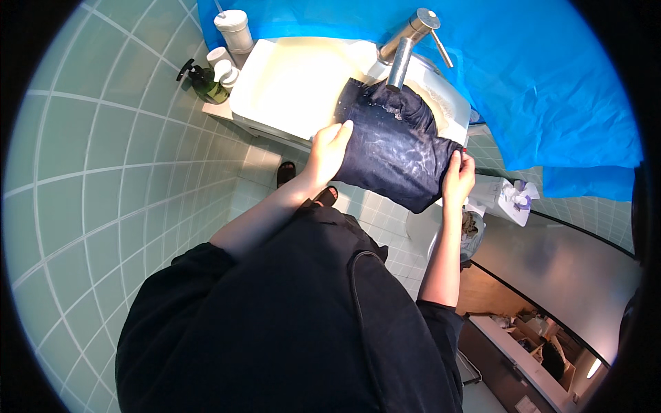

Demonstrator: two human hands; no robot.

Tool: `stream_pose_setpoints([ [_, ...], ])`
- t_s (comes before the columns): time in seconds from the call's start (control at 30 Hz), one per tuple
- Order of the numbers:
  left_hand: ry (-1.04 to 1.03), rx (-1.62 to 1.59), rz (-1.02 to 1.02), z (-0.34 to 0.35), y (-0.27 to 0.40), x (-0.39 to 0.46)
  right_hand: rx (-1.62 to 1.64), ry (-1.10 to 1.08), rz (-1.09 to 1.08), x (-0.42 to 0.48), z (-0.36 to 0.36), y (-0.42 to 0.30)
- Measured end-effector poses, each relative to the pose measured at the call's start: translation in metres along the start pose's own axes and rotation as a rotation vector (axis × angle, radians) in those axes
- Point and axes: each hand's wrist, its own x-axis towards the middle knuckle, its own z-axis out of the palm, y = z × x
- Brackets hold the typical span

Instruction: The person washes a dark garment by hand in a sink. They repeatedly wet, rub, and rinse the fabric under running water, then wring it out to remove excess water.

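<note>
A dark navy cloth garment (392, 149) is spread between my two hands, with whitish streaks and specks of foam on it. On its left edge is my left hand (330, 147), thumb on top and fingers underneath. My right hand (458, 175) pinches the right edge, beside a small red tag (464, 150). The cloth's far part is bunched in the white washbasin (289, 77), under the spout of a metal single-lever faucet (400, 64). Its near part hangs over the basin's front edge. Suds cling to the basin's right inner side.
A green pump bottle (209, 85) and white containers (235, 31) stand left of the basin. Blue plastic sheeting (542, 77) covers the area behind. A tiled wall (113, 139) is at left. At right are a bin with crumpled contents (472, 229) and a white tissue pack (498, 199).
</note>
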Motion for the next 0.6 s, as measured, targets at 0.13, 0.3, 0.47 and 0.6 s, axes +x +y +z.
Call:
stream_pose_setpoints([
  [0.13,-0.110,0.167,-0.144,-0.021,0.018,-0.009,-0.076,-0.267,0.273,-0.004,0.006,0.031],
  [0.3,-0.175,0.337,-0.109,-0.040,0.018,-0.021,-0.205,-0.292,0.244,-0.017,0.012,0.041],
  [0.47,-0.202,0.513,-0.117,-0.031,0.019,-0.033,-0.159,-0.071,0.023,-0.020,0.022,0.007],
  [0.6,-0.087,0.811,0.026,-0.025,-0.001,-0.032,-0.002,-0.187,-0.164,-0.039,0.039,-0.102],
])
